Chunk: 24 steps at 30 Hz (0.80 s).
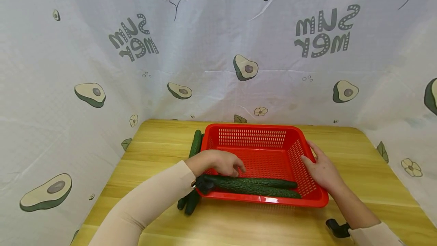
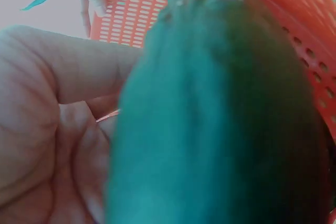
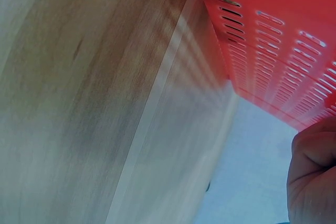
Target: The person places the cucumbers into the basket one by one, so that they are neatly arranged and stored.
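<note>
A red plastic basket (image 1: 259, 199) with slotted walls is on the wooden table. Two long green cucumbers (image 1: 254, 189) lie side by side along its front wall. Over the basket's left part, my left hand (image 1: 225, 163) has its fingers loosely bent downward, just behind these cucumbers. In the left wrist view a cucumber (image 2: 210, 119) fills the middle, very close and blurred, hiding part of the hand. My right hand (image 1: 322, 170) grips the basket's right rim, thumb on the inner side. In the right wrist view the curled hand (image 3: 315, 174) is at the basket's edge.
More cucumbers (image 1: 196, 143) lie on the table against the basket's left side, partly hidden by the left arm and the basket. Wooden tabletop (image 1: 232, 225) extends around the basket. A white cloth (image 1: 211, 48) printed with avocados hangs behind and at both sides.
</note>
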Available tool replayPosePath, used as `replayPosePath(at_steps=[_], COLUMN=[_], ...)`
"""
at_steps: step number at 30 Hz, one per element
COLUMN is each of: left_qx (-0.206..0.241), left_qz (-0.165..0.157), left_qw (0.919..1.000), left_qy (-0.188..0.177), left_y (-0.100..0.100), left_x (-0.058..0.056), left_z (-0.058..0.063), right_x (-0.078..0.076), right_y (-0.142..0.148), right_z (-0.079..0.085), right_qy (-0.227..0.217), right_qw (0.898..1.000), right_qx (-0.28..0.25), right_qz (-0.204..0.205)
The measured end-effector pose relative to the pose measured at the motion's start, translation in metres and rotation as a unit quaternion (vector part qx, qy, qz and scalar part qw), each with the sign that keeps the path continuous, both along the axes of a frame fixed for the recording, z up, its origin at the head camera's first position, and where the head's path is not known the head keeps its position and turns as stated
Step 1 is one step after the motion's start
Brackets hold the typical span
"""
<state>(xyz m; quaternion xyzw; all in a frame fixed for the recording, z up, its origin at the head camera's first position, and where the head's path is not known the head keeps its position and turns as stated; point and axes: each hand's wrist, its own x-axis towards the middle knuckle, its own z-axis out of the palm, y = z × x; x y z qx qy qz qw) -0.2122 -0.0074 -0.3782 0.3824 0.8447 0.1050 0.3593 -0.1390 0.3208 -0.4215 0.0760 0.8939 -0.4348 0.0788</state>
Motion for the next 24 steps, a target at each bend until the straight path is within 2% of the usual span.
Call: replayPosePath(at_steps=[5, 9, 15, 17, 20, 24], left_qx=[0.036, 0.081, 0.169, 0.201, 0.25, 0.315], left_qz=[0.011, 0.026, 0.06, 0.082, 0.133, 0.22], left_qw=[0.9993, 0.9963, 0.9836, 0.9756, 0.957, 0.9183], left_qy=[0.0, 0.006, 0.021, 0.035, 0.062, 0.096], left_y=[-0.009, -0.02, -0.042, -0.053, -0.07, -0.096], left_x=[-0.001, -0.003, -0.004, -0.004, -0.002, 0.001], left_z=[0.004, 0.008, 0.017, 0.019, 0.018, 0.01], right_x=[-0.001, -0.001, 0.0, 0.0, 0.0, 0.0], right_y=[-0.001, -0.001, -0.001, -0.001, -0.001, 0.0], right_z=[-0.002, -0.002, -0.002, -0.001, 0.0, 0.0], right_qy=[0.003, 0.004, 0.004, 0.006, 0.008, 0.006], right_qw=[1.0, 1.0, 1.0, 1.0, 1.0, 1.0], right_qx=[0.004, 0.003, 0.0, 0.005, 0.016, 0.018], right_qz=[0.001, 0.003, -0.002, -0.004, -0.006, -0.006])
